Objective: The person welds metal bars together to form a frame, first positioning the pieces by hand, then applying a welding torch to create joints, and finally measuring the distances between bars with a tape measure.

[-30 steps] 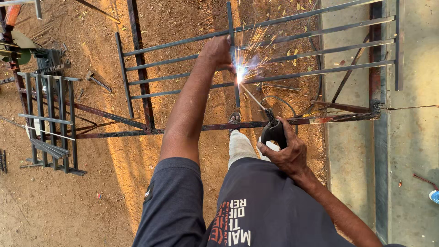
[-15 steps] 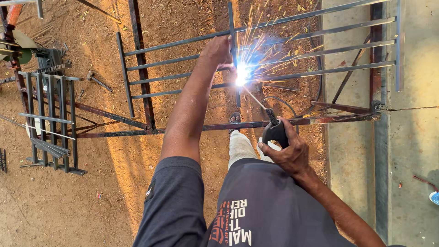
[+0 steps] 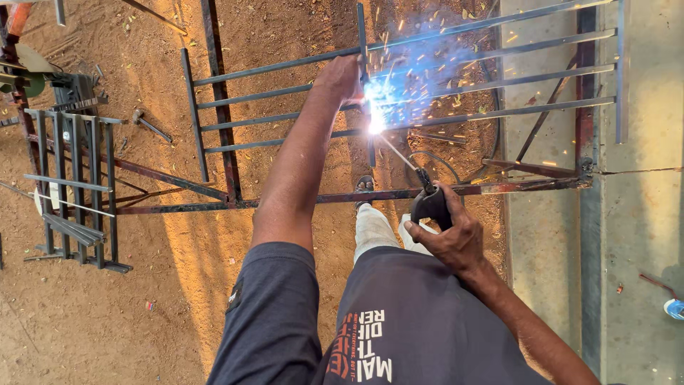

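A grey metal grille frame (image 3: 456, 117) of long parallel bars lies across rusty steel supports (image 3: 342, 197) above sandy ground. My left hand (image 3: 342, 78) grips a short upright cross bar (image 3: 362, 43) where it meets the long bars. My right hand (image 3: 445, 235) is closed around a black electrode holder (image 3: 429, 203). Its thin welding rod (image 3: 399, 158) slants up to the joint beside my left hand. A bright white-blue arc (image 3: 375, 125) burns there, with sparks spraying up and right over the bars.
A second small barred frame (image 3: 75, 185) stands at the left. A hammer (image 3: 149, 125) lies on the sand beyond it. A concrete strip (image 3: 641, 214) runs along the right, with a blue-white object (image 3: 673, 308) at its edge. A dark cable loops under the grille (image 3: 434, 158).
The arc has grown brighter and bluer, and the spark spray has widened up and to the right. Both hands have stayed at almost the same spots.
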`<act>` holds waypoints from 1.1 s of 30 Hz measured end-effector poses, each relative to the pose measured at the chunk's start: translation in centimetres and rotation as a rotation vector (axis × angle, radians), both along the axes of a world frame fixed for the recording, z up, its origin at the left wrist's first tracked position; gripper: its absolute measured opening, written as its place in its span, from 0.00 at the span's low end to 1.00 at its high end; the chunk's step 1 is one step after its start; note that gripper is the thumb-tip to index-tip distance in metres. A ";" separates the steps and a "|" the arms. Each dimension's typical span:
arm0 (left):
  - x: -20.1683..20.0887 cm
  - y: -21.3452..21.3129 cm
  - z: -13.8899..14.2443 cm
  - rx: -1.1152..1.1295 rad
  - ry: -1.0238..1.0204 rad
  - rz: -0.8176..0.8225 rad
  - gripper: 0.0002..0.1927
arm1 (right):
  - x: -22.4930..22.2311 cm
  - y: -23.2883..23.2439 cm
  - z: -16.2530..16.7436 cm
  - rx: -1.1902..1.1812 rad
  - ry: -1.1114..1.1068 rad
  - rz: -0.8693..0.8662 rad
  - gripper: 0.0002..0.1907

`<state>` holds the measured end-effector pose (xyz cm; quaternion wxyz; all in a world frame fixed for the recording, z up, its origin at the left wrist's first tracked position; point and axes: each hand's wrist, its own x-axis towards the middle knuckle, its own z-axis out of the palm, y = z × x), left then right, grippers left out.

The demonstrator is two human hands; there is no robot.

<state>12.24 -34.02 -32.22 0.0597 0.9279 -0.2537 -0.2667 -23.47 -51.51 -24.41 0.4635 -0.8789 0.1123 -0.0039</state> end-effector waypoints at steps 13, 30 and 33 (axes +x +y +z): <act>-0.5 -1.6 -1.9 -0.055 0.040 -0.007 0.25 | -1.3 -1.2 1.1 -0.001 0.018 -0.006 0.46; 0.7 -2.5 -0.7 -0.082 0.062 -0.135 0.30 | 5.2 -1.9 1.4 0.394 -0.269 -0.295 0.40; -0.1 -4.7 -0.3 0.029 0.094 -0.129 0.33 | 8.3 -1.1 2.2 -0.023 -0.300 -0.168 0.35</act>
